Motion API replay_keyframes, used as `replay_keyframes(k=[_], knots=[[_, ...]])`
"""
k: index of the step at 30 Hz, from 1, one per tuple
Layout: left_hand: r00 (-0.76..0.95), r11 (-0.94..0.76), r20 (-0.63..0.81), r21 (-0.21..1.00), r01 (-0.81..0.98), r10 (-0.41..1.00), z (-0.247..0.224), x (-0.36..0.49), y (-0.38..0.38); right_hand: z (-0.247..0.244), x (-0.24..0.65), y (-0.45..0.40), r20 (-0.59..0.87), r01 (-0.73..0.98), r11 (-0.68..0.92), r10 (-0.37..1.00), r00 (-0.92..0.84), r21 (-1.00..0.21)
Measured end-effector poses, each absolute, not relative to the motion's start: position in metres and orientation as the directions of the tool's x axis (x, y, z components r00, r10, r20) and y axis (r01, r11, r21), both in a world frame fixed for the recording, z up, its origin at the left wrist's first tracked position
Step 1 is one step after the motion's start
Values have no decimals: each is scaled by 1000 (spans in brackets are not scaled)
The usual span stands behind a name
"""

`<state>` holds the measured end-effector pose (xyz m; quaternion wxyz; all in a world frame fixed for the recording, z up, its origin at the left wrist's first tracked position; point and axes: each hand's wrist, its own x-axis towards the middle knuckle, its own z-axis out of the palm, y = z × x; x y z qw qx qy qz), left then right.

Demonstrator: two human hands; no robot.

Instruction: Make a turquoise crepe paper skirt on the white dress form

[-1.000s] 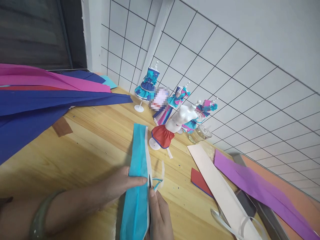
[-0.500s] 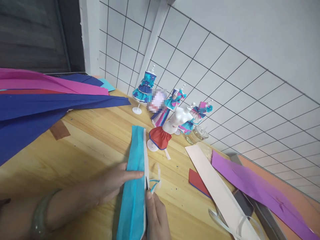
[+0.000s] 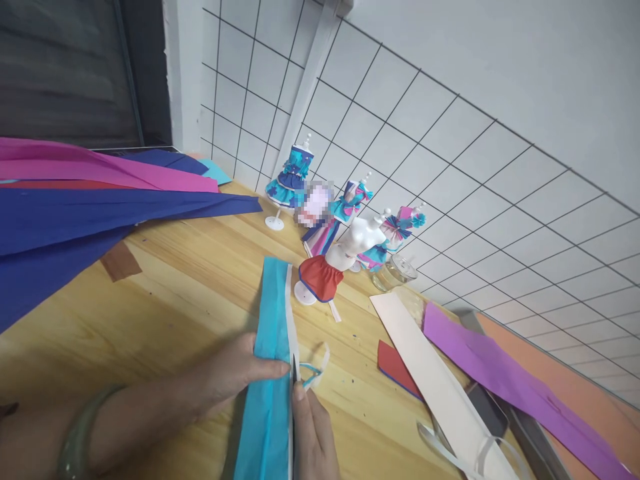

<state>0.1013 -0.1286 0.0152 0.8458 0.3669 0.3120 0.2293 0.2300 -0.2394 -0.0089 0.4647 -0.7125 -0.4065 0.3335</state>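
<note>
A long turquoise strip [image 3: 273,313], seemingly crepe paper, with a white border along its right edge, stands out over the table. My left hand [image 3: 250,367] pinches it from the left, thumb on top and the other fingers underneath. At the white border, my right hand [image 3: 315,427] grips scissors [image 3: 295,368]; only a dark, slim blade shows, and the handles are hidden. A thin white and turquoise offcut [image 3: 320,370] curls away beside the blade. Just beyond the strip's far end is a white mini mannequin [image 3: 357,240] in a red gathered skirt [image 3: 321,277].
Several dressed mini mannequins [image 3: 295,173] stand along the tiled wall, near a lidded glass jar [image 3: 395,272]. Blue and pink sheets [image 3: 75,213] lie left. Right are a cream strip [image 3: 425,360], a purple sheet [image 3: 500,373] and a red piece [image 3: 397,367].
The turquoise strip's far end and my left hand have shifted slightly toward me. The blade has come further up along the white border, and the offcut curls out more to the right.
</note>
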Motion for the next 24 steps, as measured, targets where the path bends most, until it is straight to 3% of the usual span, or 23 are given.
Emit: replay_keyframes(k=[11, 16, 24], knots=[[702, 608, -345, 779, -156, 622, 13, 101, -132, -16, 220, -238, -161, 186, -290, 845, 509, -939], [694, 613, -368, 778, -134, 618, 15, 101, -131, -16, 221, -238, -110, 232, -241, 878, 466, -942], [692, 613, -369, 778, -134, 620, 17, 101, -131, -23, 212, -235, -133, 178, -282, 809, 573, -943]])
